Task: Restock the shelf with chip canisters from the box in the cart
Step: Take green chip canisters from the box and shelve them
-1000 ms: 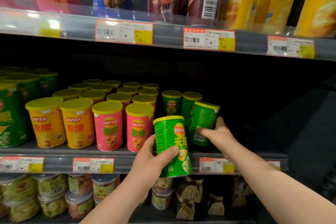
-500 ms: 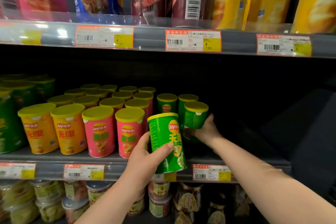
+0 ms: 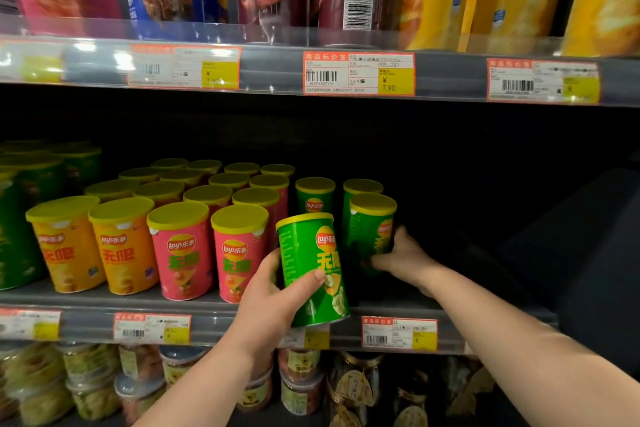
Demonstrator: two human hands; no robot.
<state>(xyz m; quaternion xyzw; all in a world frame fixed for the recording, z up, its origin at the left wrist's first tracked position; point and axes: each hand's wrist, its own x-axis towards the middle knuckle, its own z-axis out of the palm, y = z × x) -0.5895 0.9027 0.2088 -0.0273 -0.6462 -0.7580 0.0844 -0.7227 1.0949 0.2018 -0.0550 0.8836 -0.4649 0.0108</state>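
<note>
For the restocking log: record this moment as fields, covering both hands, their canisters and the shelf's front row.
left hand: grips the front green canister, tilted, before the shelf edge
right hand: grips the rear green canister low on its side, deeper in the bay
rear canister base: hidden
behind: two stocked green canisters
front row, leftward: two pink canisters, then two orange canisters, all upright

Marked "Lay's 乐事" and "无限": green canister, pink canister, orange canister; price tag on upper shelf front edge: "商品标价签", "¥ 7.90".
</note>
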